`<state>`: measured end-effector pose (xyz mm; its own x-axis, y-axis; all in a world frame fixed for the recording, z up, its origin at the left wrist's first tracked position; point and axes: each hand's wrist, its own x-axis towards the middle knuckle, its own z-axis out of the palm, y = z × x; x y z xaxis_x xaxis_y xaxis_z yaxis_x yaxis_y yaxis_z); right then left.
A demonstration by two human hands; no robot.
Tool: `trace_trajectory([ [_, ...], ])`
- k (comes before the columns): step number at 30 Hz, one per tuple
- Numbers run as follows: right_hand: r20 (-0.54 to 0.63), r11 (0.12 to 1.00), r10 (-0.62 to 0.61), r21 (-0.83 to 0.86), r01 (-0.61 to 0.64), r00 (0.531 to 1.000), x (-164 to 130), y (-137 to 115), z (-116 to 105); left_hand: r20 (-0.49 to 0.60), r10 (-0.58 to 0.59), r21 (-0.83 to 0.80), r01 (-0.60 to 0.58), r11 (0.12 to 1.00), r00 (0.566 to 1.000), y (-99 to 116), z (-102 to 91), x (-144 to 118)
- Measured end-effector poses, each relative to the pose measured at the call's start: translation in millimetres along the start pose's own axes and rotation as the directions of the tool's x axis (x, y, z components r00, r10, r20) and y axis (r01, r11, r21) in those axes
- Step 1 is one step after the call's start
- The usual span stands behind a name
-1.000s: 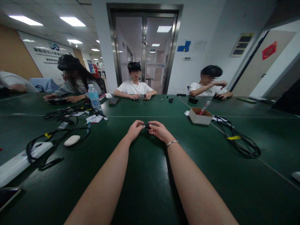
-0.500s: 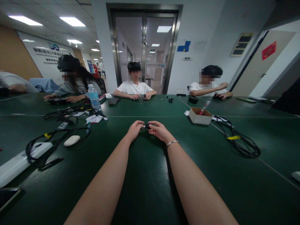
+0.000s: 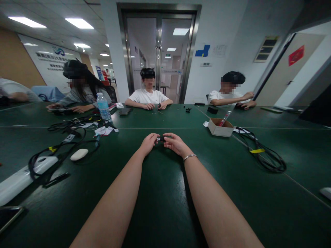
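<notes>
Both my arms stretch out over the dark green table (image 3: 165, 206). My left hand (image 3: 149, 142) and my right hand (image 3: 176, 143) meet at the middle, fingertips pinching a small black part (image 3: 161, 138) between them, just above the tabletop. A silver bracelet (image 3: 190, 157) circles my right wrist. The part is mostly hidden by my fingers, so its shape is unclear.
A cardboard box (image 3: 220, 127) with a red-tipped tool stands at the right, black cables (image 3: 269, 158) beyond it. At the left lie tangled cables (image 3: 64, 141), a white oval object (image 3: 79, 154), a white power strip (image 3: 23, 177) and a water bottle (image 3: 103, 107). Several people sit along the far side.
My hands stay together on the small black part, hardly moving. The person at the far right has shifted a raised arm slightly.
</notes>
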<state>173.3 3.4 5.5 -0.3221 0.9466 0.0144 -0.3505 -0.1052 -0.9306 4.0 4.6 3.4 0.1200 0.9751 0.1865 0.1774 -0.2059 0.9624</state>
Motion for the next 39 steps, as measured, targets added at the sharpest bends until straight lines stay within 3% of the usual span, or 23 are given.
trace_trajectory([
  [16,-0.007,1.000,0.005,-0.007,-0.005,1.000,-1.1,-1.3,1.6,0.024,0.049,0.033,-0.050,0.998,0.999,-2.4,-0.2,0.4],
  [27,0.006,1.000,0.000,-0.004,0.000,1.000,0.6,0.8,-1.5,-0.005,0.012,0.016,-0.012,1.000,1.000,1.9,0.9,-0.7],
  [32,-0.005,1.000,0.012,-0.007,-0.012,1.000,-0.8,-1.0,1.0,0.010,0.069,0.004,-0.069,0.998,0.998,-2.3,0.5,0.4],
  [39,-0.022,0.999,0.024,-0.042,-0.025,0.999,-2.6,-4.7,5.5,-0.055,0.163,0.035,-0.162,0.986,0.985,-5.3,-1.6,0.4],
])
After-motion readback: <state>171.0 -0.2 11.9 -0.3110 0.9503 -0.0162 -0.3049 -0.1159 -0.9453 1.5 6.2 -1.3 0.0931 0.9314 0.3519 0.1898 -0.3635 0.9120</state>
